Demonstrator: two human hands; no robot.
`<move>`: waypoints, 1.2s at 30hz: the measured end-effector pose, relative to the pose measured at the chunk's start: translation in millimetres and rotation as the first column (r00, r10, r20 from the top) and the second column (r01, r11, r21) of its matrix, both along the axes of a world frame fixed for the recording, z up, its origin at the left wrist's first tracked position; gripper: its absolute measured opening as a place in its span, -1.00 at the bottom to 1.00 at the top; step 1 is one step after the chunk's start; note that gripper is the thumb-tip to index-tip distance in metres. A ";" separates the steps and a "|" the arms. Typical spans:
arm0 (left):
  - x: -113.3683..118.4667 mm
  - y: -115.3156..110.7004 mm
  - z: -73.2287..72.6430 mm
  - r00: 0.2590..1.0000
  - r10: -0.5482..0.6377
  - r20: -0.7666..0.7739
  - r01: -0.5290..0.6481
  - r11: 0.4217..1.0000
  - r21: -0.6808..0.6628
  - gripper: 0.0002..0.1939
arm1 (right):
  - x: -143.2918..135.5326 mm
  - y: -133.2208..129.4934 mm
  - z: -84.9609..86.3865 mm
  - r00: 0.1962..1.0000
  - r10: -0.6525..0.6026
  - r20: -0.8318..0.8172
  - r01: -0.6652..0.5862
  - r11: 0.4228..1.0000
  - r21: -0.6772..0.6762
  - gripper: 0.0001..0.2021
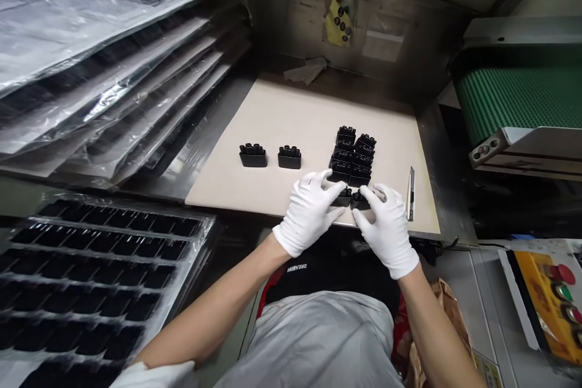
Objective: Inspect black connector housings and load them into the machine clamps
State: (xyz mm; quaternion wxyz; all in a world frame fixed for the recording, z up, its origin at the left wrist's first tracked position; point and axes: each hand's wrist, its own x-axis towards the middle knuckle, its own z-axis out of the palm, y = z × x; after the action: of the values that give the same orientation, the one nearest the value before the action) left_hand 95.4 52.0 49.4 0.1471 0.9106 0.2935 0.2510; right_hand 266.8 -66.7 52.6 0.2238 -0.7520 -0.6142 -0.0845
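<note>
My left hand (311, 209), in a white glove, has its thumb and fingers closed on a small black plastic part (344, 199) at the front edge of the beige sheet. Close beside it, my gloved right hand (384, 224) grips a second black part (361, 200), partly covered by the fingers. Right behind my fingers stand two columns of similar black parts (352, 160), pushed close together, with short knobs on top. Off to the left on the sheet, two more stand apart: one black part (253, 156) and another black part (290, 157).
A utility knife (411, 194) lies at the sheet's right. Plastic-wrapped trays (150, 73) are stacked at left, and another tray (113, 242) of black pieces sits lower left. A green conveyor belt (527, 103) is at right, above a yellow button box (545, 297). A metal panel (291, 18) rises behind.
</note>
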 end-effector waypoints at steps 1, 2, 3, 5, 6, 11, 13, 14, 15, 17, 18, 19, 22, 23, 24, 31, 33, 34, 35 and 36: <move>-1.1 -1.6 -2.2 0.999 -0.011 0.032 0.013 0.999 -0.051 -0.52 | 0.4 -3.6 -2.4 0.999 0.011 -0.049 -0.010 1.000 0.015 -0.54; -1.3 -2.4 -4.4 0.998 -0.004 0.066 0.011 0.994 -0.112 -0.44 | 1.5 -5.6 -5.0 0.994 0.018 -0.107 -0.015 1.000 0.027 -0.50; -0.6 -2.4 -6.4 0.995 0.020 0.095 -0.002 0.983 -0.181 -0.36 | 3.2 -5.8 -7.5 0.986 0.020 -0.167 -0.016 1.000 0.027 -0.46; 2.2 -0.1 -8.3 0.989 0.072 0.130 -0.025 0.943 -0.331 -0.21 | 7.9 -1.8 -10.6 0.961 0.005 -0.277 -0.007 1.000 -0.006 -0.39; 3.5 1.6 -7.5 0.985 0.091 0.144 -0.025 0.913 -0.408 -0.19 | 10.4 1.2 -10.8 0.943 -0.007 -0.333 -0.004 0.999 -0.032 -0.38; -8.9 -3.0 16.7 0.914 0.288 0.287 0.114 0.496 -0.861 -0.31 | 17.4 -8.2 2.7 0.591 -0.036 -0.806 0.071 0.997 0.007 -0.45; -20.1 -19.4 29.2 0.818 0.451 0.356 0.310 0.175 -0.934 -0.45 | 16.0 -31.1 8.7 0.250 0.049 -0.967 0.154 0.984 0.090 -0.50; -24.5 -31.3 34.1 0.750 0.551 0.367 0.433 0.012 -0.901 -0.52 | 13.9 -45.3 10.3 0.051 0.135 -0.989 0.210 0.967 0.143 -0.53; -27.1 -45.4 37.8 0.680 0.648 0.343 0.550 -0.142 -0.823 -0.57 | 10.7 -60.1 10.8 -0.147 0.237 -0.960 0.276 0.942 0.190 -0.55; -26.0 -77.9 41.3 0.609 0.769 0.194 0.698 -0.403 -0.592 -0.62 | 1.6 -88.9 8.7 -0.464 0.415 -0.782 0.415 0.882 0.222 -0.57; -22.2 -95.0 41.4 0.626 0.773 0.103 0.712 -0.513 -0.479 -0.63 | -3.7 -102.0 6.4 -0.570 0.470 -0.675 0.469 0.860 0.203 -0.57; -16.7 -111.6 40.7 0.678 0.734 0.024 0.685 -0.621 -0.381 -0.66 | -8.7 -114.1 3.7 -0.643 0.505 -0.576 0.510 0.843 0.170 -0.57; 7.2 -151.2 37.5 0.861 0.506 -0.060 0.479 -0.844 -0.243 -0.72 | -18.6 -147.9 -4.4 -0.714 0.586 -0.384 0.607 0.791 0.077 -0.58; 17.0 -160.1 36.9 0.901 0.433 -0.042 0.412 -0.880 -0.238 -0.72 | -19.4 -159.6 -6.3 -0.708 0.610 -0.355 0.636 0.770 0.056 -0.60; 27.6 -167.0 36.8 0.929 0.369 -0.009 0.356 -0.903 -0.241 -0.71 | -19.0 -172.1 -7.5 -0.696 0.630 -0.344 0.661 0.750 0.037 -0.61; 112.2 -206.9 46.0 0.962 0.068 0.263 0.119 -0.976 -0.183 -0.52 | -5.5 -270.2 -1.5 -0.596 0.632 -0.495 0.745 0.665 -0.049 -0.56; 132.6 -223.1 48.4 0.957 0.009 0.290 0.064 -0.982 -0.178 -0.47 | -5.2 -293.8 2.5 -0.551 0.656 -0.516 0.782 0.622 -0.044 -0.52; 141.2 -231.3 49.4 0.954 -0.024 0.299 0.034 -0.982 -0.186 -0.45 | -5.6 -304.2 4.4 -0.522 0.674 -0.523 0.804 0.594 -0.037 -0.52; 148.8 -239.2 50.1 0.951 -0.056 0.305 0.006 -0.980 -0.199 -0.44 | -6.3 -313.6 6.3 -0.491 0.694 -0.527 0.827 0.561 -0.032 -0.52; 155.3 -246.8 50.6 0.948 -0.086 0.307 -0.019 -0.976 -0.215 -0.42 | -6.9 -322.2 8.0 -0.461 0.713 -0.528 0.850 0.526 -0.031 -0.52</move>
State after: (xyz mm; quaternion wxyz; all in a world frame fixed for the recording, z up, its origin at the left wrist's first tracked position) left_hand 250.7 -194.8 100.1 0.9411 0.0049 0.1362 -0.3096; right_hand 259.9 -389.0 60.5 0.9058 -0.2325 0.1950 0.2958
